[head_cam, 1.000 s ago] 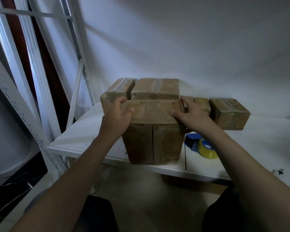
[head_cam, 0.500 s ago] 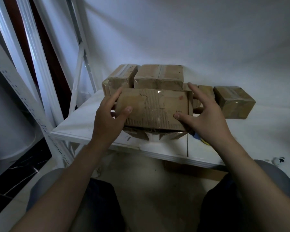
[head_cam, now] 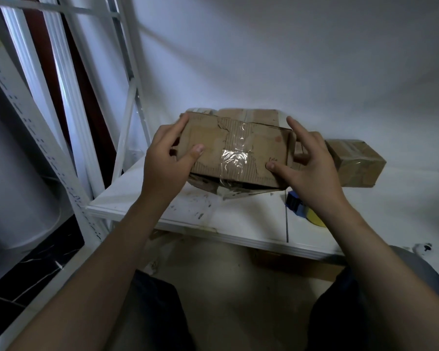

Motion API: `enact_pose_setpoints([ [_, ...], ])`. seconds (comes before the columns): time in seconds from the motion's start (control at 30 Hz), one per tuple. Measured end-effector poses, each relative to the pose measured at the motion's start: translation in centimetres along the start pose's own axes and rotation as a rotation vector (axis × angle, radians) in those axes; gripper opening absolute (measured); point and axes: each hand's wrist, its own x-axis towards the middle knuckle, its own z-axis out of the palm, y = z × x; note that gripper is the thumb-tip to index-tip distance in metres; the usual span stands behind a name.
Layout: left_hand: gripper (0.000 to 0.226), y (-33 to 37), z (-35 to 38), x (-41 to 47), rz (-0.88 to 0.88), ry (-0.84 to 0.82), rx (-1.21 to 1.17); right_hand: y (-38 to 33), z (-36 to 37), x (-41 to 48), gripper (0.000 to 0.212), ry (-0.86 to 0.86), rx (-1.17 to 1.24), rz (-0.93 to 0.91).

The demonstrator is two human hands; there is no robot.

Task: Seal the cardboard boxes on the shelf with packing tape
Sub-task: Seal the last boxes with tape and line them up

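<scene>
Cardboard boxes (head_cam: 238,148), at least three.

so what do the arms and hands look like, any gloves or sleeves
No gloves: the left hand and right hand are bare, with no ring or watch visible. Both forearms are bare too; no sleeve shows in the frame.

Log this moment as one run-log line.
left hand: grips box | right hand: grips box | box: tilted over shelf | tape dispenser: on shelf, untouched

Worn taped cardboard box (head_cam: 235,150), tilted above shelf (head_cam: 251,219)
</scene>
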Motion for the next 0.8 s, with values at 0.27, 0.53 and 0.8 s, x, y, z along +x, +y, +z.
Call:
enact_pose_setpoints([
  [0.27,0.061,2.0,-0.8,1.7,0.048,0.048,-0.033,-2.5,-1.2,2.0,0.082,0.066,-0.002,-0.084],
  [0.53,0.064,5.4,0.2,6.1,0.046,0.07,-0.111,-4.8,-4.7,7.1,0.088,0.094,-0.117,-0.139],
  [0.8,0.079,0.6,1.4,1.4,-0.009,-0.085,-0.086,-0.2,-3.0,2.2,0.1,0.002,-0.11,-0.014],
])
